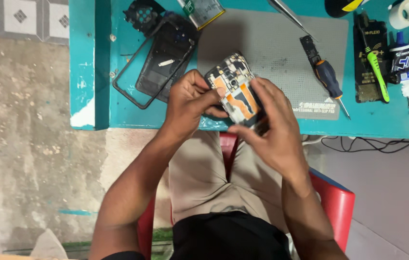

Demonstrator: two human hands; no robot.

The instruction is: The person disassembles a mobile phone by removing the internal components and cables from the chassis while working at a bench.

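Both hands are wrapped around an opened phone (237, 89), held just over the near edge of the table. My left hand (190, 103) grips its left side, thumb laid across the lower part, fingers curled behind. My right hand (274, 127) closes on the right and bottom edge, fingers spread along it. The phone's back is off, so I see its inner boards and an orange strip.

From the largest thing down: the turquoise table (89, 62) runs across the top of the view. On it lies a grey work mat (272, 43), just behind the phone. Under me is a red chair (334, 202), showing at my right thigh. To the left of the mat sits a black phone frame with its back cover (158, 60), well apart from my hands. A dark flat pack (370, 62) with a green tool on it lies at the right. A screwdriver (327, 74) with a dark blue and orange handle rests on the mat's right part. A roll of white tape (405, 13) is in the far right corner. Black cables (382, 142) hang off the table's edge.
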